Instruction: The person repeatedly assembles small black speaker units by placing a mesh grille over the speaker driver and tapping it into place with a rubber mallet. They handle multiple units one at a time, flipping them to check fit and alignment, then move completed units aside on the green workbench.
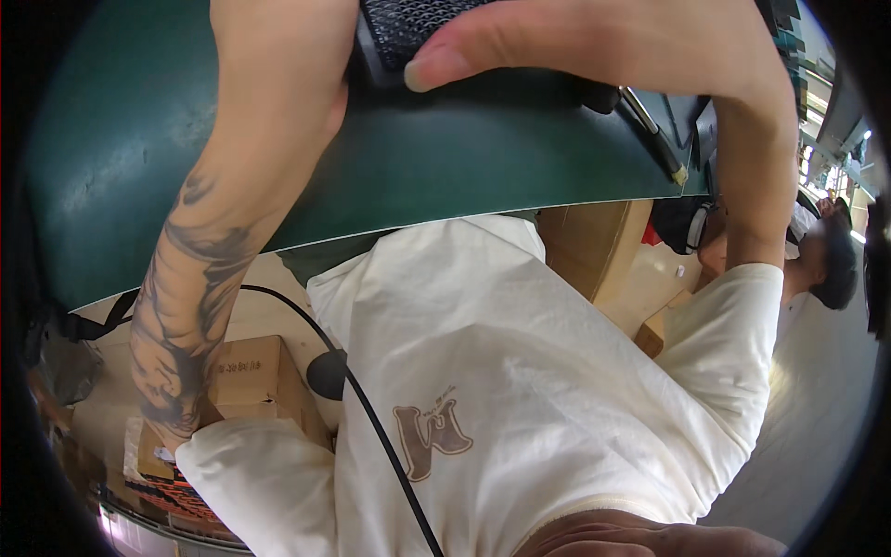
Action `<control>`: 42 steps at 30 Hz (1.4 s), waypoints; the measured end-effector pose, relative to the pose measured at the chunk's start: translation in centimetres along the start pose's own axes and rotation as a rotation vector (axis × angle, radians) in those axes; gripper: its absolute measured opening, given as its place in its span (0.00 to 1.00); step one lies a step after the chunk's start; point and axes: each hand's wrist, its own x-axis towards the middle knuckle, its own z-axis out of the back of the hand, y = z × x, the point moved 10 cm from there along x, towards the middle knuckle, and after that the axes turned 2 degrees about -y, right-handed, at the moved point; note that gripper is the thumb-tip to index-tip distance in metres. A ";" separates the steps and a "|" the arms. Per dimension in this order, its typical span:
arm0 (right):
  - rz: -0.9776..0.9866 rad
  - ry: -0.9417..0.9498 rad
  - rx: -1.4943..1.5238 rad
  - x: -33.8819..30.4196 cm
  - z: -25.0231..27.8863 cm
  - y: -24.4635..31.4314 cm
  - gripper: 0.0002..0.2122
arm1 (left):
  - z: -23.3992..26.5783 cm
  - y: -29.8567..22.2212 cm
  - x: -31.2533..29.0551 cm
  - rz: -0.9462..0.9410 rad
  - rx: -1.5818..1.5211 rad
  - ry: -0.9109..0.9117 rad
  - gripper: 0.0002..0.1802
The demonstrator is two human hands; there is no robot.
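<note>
My cream short-sleeved T-shirt (548, 371) has a brown print (420, 455), a black cable (382, 434) passes in front, dark tattoos (179, 320) swirl over my left forearm (243, 176)

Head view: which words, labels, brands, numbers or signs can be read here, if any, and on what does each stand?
Off-white fabric T-shirt: large brown lettering, described, not copied; tiny print above it, too small to read.
Brown cardboard box, lower left: dark characters, too small and blurred to read.
Black mesh-patterned object, top edge: no text shows.
</note>
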 end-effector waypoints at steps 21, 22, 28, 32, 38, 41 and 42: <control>0.005 -0.018 -0.009 -0.9 1.5 -0.5 0.41 | -1.5 -1.4 0.3 0.567 0.219 0.141 0.41; 0.061 -0.015 -0.013 -0.8 1.7 -0.2 0.41 | -1.5 -1.4 0.4 0.545 0.263 0.105 0.41; -0.277 0.201 -0.110 -0.7 3.9 2.4 0.39 | -1.4 -0.3 1.0 0.287 0.339 0.319 0.36; -0.022 -0.025 -0.167 -0.6 2.9 1.7 0.42 | 2.5 -2.5 0.4 0.170 0.668 0.178 0.41; -0.595 -0.270 0.247 -9.8 1.6 0.8 0.49 | 3.8 -4.2 -1.8 0.165 0.804 0.101 0.43; -0.619 -0.452 0.768 -10.3 -1.0 0.8 0.50 | 3.6 -3.9 0.3 0.145 0.625 0.086 0.39; -0.626 -0.505 0.906 -10.6 -1.8 0.8 0.50 | 3.3 -3.4 1.0 0.204 0.471 0.051 0.37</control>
